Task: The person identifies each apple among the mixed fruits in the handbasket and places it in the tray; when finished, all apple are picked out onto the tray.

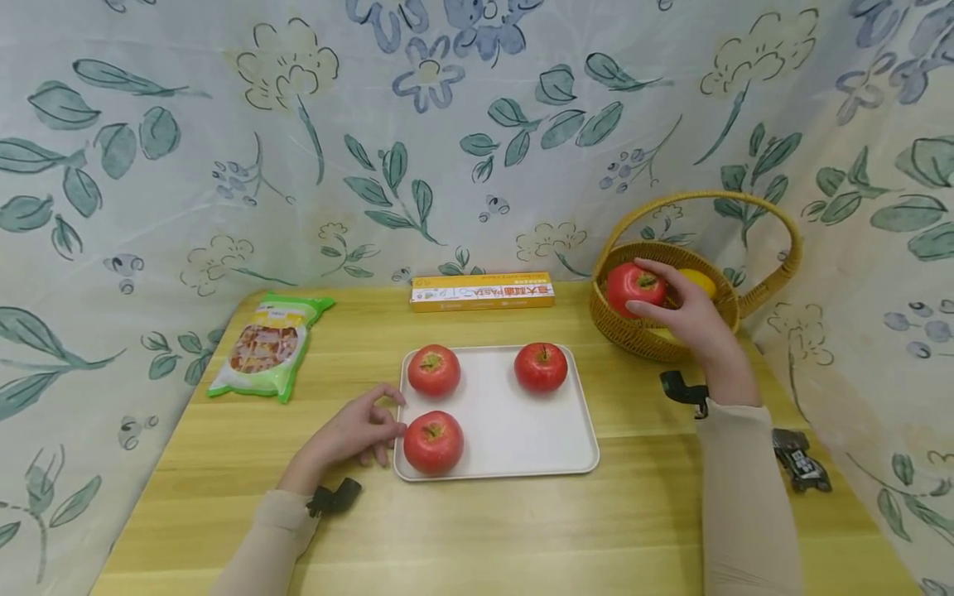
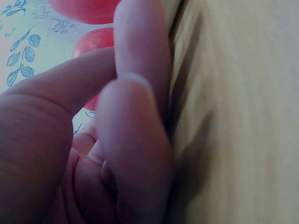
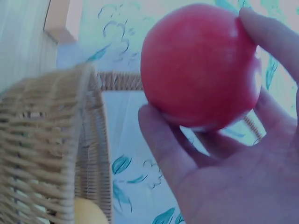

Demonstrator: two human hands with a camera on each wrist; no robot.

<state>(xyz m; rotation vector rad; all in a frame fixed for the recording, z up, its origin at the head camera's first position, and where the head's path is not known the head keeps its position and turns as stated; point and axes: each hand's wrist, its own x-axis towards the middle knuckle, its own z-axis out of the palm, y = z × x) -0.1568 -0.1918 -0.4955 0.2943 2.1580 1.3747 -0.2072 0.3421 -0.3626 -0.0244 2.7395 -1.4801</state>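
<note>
My right hand (image 1: pixel 689 310) grips a red apple (image 1: pixel 636 290) by its sides, thumb and fingers spread round it. The apple is over the wicker basket (image 1: pixel 633 335); in the right wrist view the held apple (image 3: pixel 201 67) is up beside the basket's rim (image 3: pixel 88 74). A white tray (image 1: pixel 514 430) bears three red apples: one at its back left (image 1: pixel 434 371), one at its front left (image 1: pixel 433 443), one at its back right (image 1: pixel 541 367). My left hand (image 1: pixel 354 430) rests at the tray's left edge, fingers loosely bent, fingertips right at the rim near the front-left apple.
Yellow fruit (image 1: pixel 697 284) lies inside the basket, whose tall handle (image 1: pixel 696 196) arches over it. An orange and white pasta box (image 1: pixel 483 292) lies behind the tray. A green and clear food bag (image 1: pixel 268 348) is at the left, a small black packet (image 1: pixel 801 462) at the right edge.
</note>
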